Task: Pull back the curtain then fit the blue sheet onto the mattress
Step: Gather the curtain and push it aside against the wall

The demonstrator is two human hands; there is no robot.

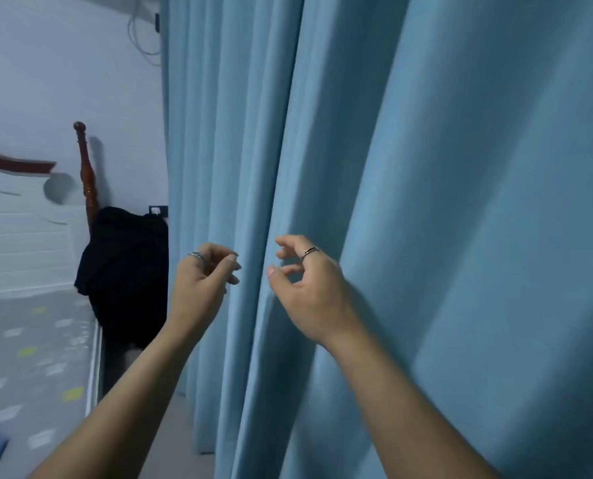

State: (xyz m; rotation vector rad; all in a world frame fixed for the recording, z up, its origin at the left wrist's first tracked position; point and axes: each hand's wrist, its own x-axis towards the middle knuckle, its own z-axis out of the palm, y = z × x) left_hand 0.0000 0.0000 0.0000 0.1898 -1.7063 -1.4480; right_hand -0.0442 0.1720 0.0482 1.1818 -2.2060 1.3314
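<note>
Two hands are raised before the blue curtain (426, 202): left hand (201, 281) and right hand (308, 288) with fingers loosely curled, nothing held. Soft, heavy folds are best pinched at a pleat edge. The mattress (29, 340) lies left.

A single head-worn wide-angle camera looks forward and slightly down, very close to a blue curtain (409, 202) that fills the middle and right of the view. Both forearms reach in from the bottom edge. At far left, the view takes in a bed's mattress (29, 357) and headboard (18, 216) against a pale wall.
</note>
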